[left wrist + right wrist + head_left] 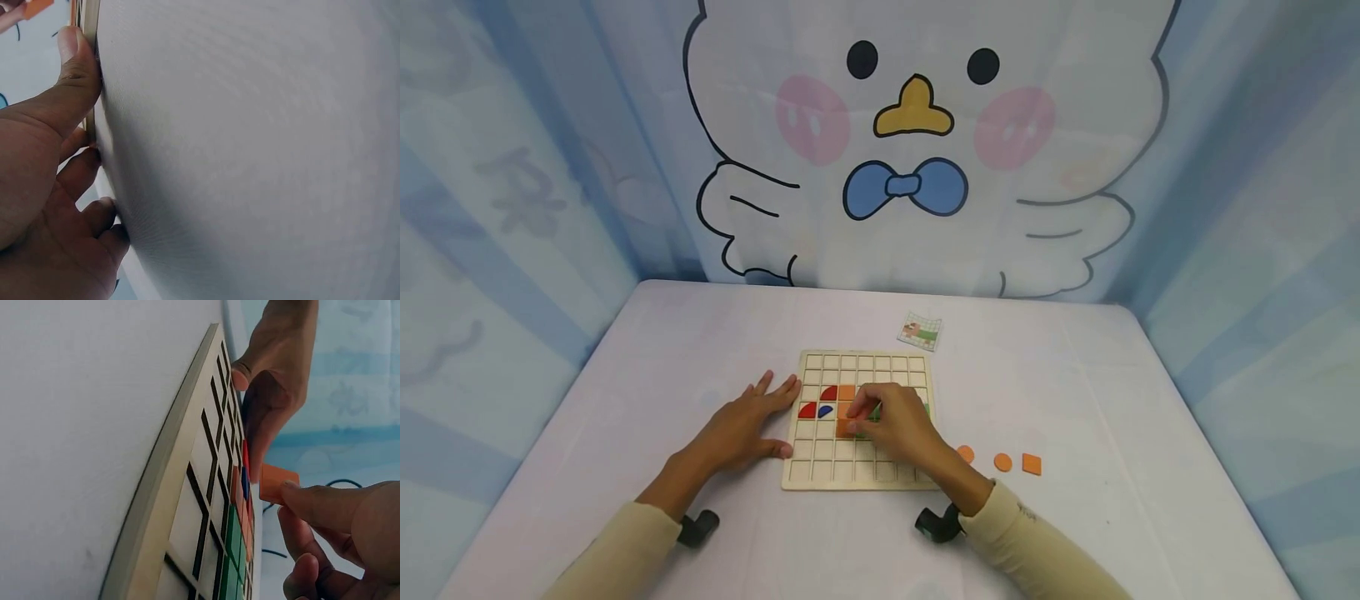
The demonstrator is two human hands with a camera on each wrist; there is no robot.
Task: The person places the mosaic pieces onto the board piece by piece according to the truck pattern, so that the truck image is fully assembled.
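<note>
A wooden grid board [823, 473] lies on the table with coloured tiles in some cells. My right hand [898, 421] is over its middle and pinches an orange square tile [278, 482] between thumb and fingers, raised off the board in the right wrist view. Red quarter-round tiles [807, 410], a blue half-round piece [825, 411] and an orange tile [847, 392] sit left of that hand. Green tiles [230, 547] are partly hidden by it in the head view. My left hand [737, 433] rests spread at the board's left edge, thumb and fingertips against it.
Right of the board lie two orange round pieces [1003, 462] and an orange square piece [1032, 464]. A small picture card [921, 331] lies behind the board. Patterned curtains [917, 242] stand around the back and sides of the white table [700, 333].
</note>
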